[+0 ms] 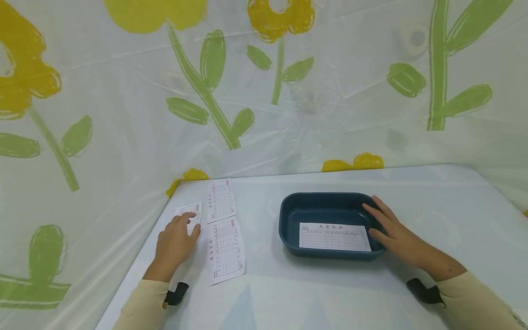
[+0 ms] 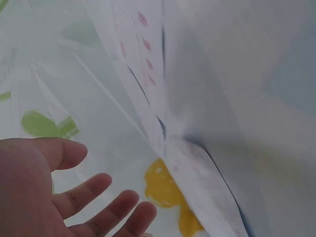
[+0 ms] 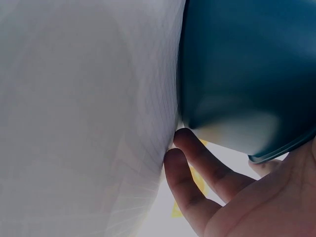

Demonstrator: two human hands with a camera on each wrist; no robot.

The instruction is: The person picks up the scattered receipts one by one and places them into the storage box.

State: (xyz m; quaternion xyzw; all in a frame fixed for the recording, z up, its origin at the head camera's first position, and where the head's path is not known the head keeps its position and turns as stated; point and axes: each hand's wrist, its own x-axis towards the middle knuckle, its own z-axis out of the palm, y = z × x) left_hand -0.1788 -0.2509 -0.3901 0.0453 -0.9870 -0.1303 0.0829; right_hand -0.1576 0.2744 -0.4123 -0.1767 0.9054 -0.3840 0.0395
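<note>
Head view: hovering left hand (image 1: pixel 175 244), with fingers loosely spread, over paper slip (image 1: pixel 193 208) at table's (image 1: pixel 268 293) left; right hand (image 1: pixel 397 236), with fingers apart, at tray's (image 1: pixel 330 253) right rim. Light, limp paper, likely; best pinched at edge.

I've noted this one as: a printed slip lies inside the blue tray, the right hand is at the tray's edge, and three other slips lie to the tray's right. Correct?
Not quite: the three other slips lie to the tray's left, as the head view shows. The printed slip inside the blue tray and the right hand at its edge are right.
</note>
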